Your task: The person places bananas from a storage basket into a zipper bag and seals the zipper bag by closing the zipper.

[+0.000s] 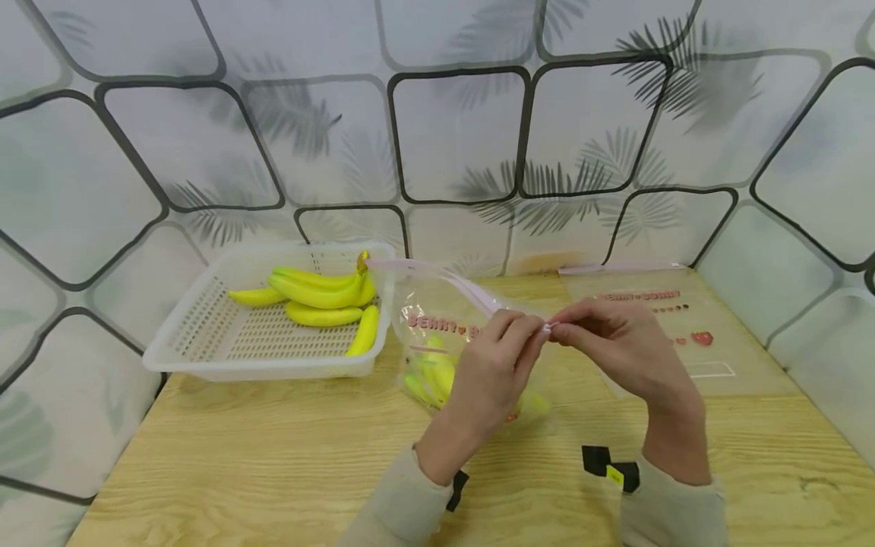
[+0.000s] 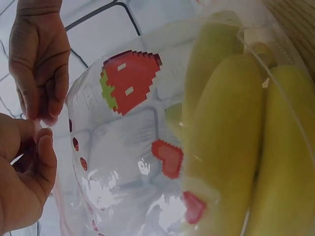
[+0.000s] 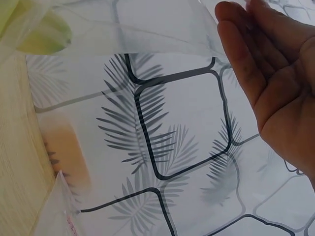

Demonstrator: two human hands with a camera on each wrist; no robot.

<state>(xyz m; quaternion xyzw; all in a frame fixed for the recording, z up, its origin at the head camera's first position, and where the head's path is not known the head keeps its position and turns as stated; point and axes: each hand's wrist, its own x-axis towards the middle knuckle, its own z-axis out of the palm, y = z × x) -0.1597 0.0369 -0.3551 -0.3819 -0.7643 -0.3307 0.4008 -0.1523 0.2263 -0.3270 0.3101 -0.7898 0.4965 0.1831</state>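
A clear zip bag [image 1: 418, 310] with a pink seal strip and red lettering stands on the table, with several yellow-green bananas [image 1: 437, 374] inside. My left hand [image 1: 488, 368] pinches the seal strip near its right end. At the right corner of the strip, my right hand [image 1: 623, 346] pinches it between thumb and finger, its fingertips close to the left ones. Strawberry and heart prints mark the bag [image 2: 125, 137] in the left wrist view, the bananas [image 2: 226, 132] pressing against its plastic. In the right wrist view my right hand [image 3: 275, 73] meets the bag's corner at the top.
A white perforated basket [image 1: 266, 371] at the back left holds several bananas [image 1: 321, 292]. Another flat zip bag [image 1: 683, 346] lies on the wooden table [image 1: 273, 456] at the right. A patterned wall covering [image 1: 458, 137] closes off the back and sides.
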